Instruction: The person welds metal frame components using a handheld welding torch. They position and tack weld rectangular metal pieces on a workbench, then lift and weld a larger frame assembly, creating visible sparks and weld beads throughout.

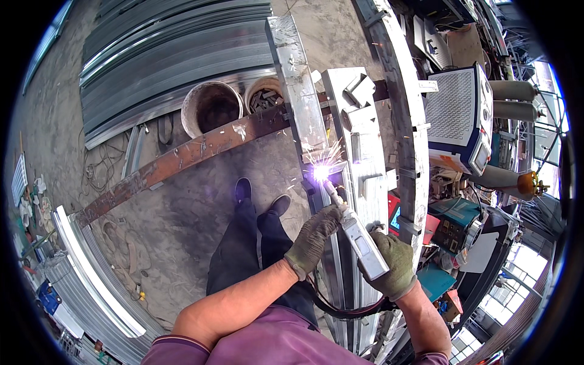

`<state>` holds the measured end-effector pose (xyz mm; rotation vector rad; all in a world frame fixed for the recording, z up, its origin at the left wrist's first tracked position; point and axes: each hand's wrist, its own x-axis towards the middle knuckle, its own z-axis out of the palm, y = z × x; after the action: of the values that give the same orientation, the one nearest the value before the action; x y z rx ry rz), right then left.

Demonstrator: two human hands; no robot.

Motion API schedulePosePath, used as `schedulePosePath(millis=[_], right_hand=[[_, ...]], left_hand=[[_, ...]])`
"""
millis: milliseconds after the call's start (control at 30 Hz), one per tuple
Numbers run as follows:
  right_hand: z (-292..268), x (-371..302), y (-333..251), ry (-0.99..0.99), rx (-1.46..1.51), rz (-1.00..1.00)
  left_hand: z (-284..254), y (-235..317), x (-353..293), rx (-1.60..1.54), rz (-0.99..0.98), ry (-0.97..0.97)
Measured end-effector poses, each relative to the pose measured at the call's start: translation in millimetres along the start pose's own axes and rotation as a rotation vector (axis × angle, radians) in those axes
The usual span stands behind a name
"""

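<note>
In both gloved hands I hold a silver welding torch (pixel 364 244), its nozzle pointing away from me. My left hand (pixel 315 238) closes round the front of the torch, near the nozzle. My right hand (pixel 392 260) wraps round its rear body. A violet-white glare with flying sparks (pixel 321 173) burns at the tip, against the near end of a galvanized steel beam (pixel 298 73). The glare hides the exact spot being touched. Long steel profiles (pixel 370 158) lie just right of it, with short cut pieces (pixel 360 91) on top. A black cable (pixel 347 314) hangs from the torch.
A rusty steel beam (pixel 182 155) crosses at left, beside a bucket (pixel 211 108) and a second bucket (pixel 266 85) holding metal offcuts. Stacked steel sheets (pixel 182 61) lie beyond. At right stand a long rail (pixel 409 140), a white-and-blue machine (pixel 455 112) and gas cylinders (pixel 514 100).
</note>
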<state>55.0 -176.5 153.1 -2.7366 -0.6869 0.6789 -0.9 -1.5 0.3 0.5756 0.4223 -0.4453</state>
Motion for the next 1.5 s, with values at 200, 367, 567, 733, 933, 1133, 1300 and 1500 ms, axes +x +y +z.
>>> schedulePosePath(millis=[200, 367, 567, 733, 933, 1133, 1300, 1500], right_hand=[[-2, 0, -2, 0.006, 0.001, 0.007], [-1, -1, -1, 0.024, -0.001, -0.002], [-1, -2, 0, 0.008, -0.009, 0.003], [0, -4, 1, 0.018, 0.019, 0.013], [-1, -5, 1, 0.006, 0.015, 0.021], [-1, -7, 3, 0.009, 0.016, 0.019], [-2, -7, 1, 0.015, 0.025, 0.033], [-2, -7, -3, 0.026, -0.002, 0.031]], left_hand=[[-3, -5, 2, -0.002, -0.02, -0.002], [-1, -1, 1, 0.047, -0.001, -0.019], [-2, 0, 1, 0.021, -0.006, -0.05], [0, 4, 0, 0.078, -0.015, -0.045], [-3, 2, 0, 0.102, 0.021, -0.069], [1, 3, 0, 0.1, 0.021, -0.062], [3, 5, 1, 0.128, 0.007, -0.051], [-3, -1, 5, 0.139, -0.019, -0.047]])
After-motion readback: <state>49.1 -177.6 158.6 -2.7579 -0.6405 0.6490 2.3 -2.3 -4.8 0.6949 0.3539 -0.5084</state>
